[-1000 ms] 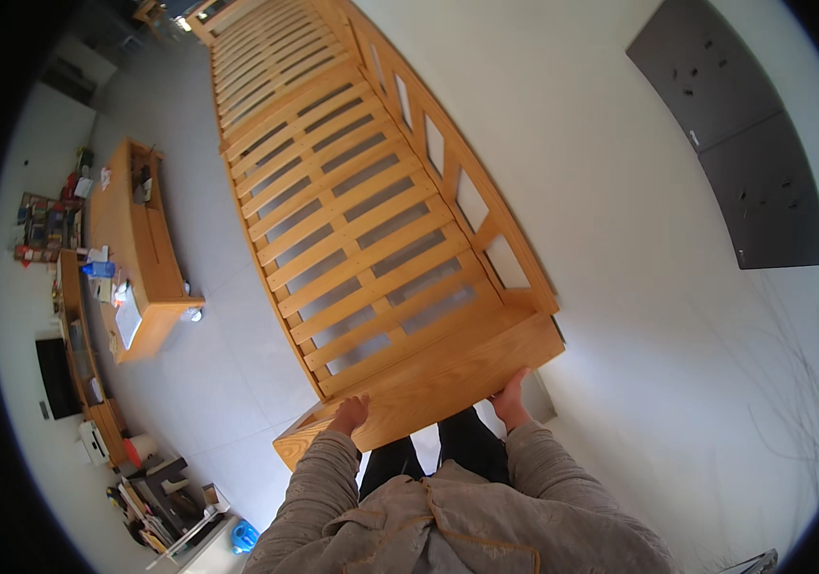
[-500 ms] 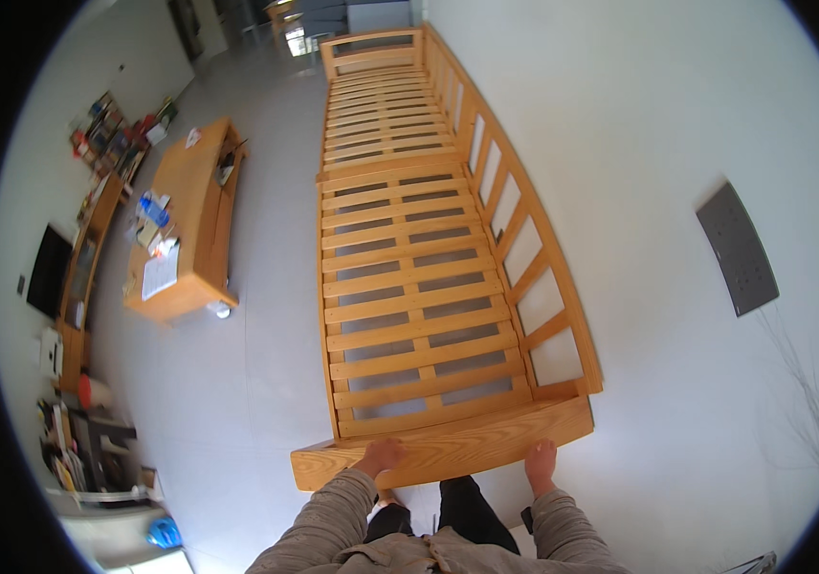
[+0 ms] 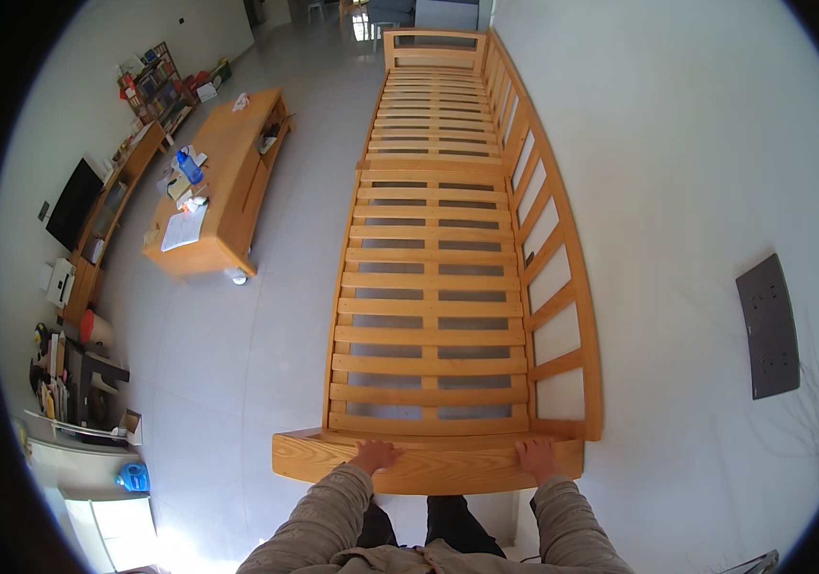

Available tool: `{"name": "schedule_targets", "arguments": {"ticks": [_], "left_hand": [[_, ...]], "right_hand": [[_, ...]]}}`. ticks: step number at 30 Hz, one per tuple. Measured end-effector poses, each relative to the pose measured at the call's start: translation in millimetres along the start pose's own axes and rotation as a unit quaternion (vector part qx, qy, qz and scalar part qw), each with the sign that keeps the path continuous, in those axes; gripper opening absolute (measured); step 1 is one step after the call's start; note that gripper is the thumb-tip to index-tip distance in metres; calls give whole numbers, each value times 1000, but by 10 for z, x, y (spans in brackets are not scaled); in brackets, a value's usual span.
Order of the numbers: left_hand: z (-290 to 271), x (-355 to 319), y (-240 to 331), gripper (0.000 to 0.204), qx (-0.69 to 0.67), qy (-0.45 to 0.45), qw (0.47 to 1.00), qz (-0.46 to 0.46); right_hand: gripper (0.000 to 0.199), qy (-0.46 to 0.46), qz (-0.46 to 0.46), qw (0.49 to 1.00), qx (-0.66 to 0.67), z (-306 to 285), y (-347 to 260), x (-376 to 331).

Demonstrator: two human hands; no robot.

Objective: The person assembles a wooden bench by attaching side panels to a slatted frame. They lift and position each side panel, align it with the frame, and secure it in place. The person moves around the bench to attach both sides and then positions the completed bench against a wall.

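Note:
A long wooden slatted sofa frame (image 3: 433, 287) stretches away from me along the white wall, with a railed backrest on its right side. Its near end is a thick wooden armrest board (image 3: 429, 467). My left hand (image 3: 374, 455) grips the top of that board left of centre. My right hand (image 3: 535, 455) grips it toward the right end. Both forearms in beige sleeves come up from the lower edge.
A low wooden table (image 3: 223, 182) with papers and a blue bottle stands to the left on the pale tiled floor. Shelves, a dark screen (image 3: 73, 203) and clutter line the far left wall. A grey panel (image 3: 768, 325) hangs on the right wall.
The view has swung so the frame now runs straight ahead instead of slanting. Both hands stay on the near end board.

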State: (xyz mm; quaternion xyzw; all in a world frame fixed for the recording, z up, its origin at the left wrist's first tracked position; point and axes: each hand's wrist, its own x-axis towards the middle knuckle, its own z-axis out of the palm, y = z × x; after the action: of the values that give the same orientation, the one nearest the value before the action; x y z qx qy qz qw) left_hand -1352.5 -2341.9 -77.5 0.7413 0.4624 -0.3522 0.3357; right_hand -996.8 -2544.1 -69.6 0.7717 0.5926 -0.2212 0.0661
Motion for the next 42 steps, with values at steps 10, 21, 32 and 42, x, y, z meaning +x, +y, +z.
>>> {"name": "schedule_targets", "arguments": {"ticks": [10, 21, 32, 42], "left_hand": [[-77, -23, 330, 72, -48, 12, 997, -62], [-53, -30, 356, 63, -85, 40, 994, -52], [-149, -90, 400, 65, -64, -14, 996, -68], [274, -186, -124, 49, -34, 145, 984, 98]], "right_hand": [[51, -51, 149, 983, 93, -144, 110, 139], [53, -119, 149, 977, 92, -49, 245, 217], [50, -121, 163, 979, 37, 365, 345, 282], [26, 175, -7, 975, 136, 298, -87, -85]]}}
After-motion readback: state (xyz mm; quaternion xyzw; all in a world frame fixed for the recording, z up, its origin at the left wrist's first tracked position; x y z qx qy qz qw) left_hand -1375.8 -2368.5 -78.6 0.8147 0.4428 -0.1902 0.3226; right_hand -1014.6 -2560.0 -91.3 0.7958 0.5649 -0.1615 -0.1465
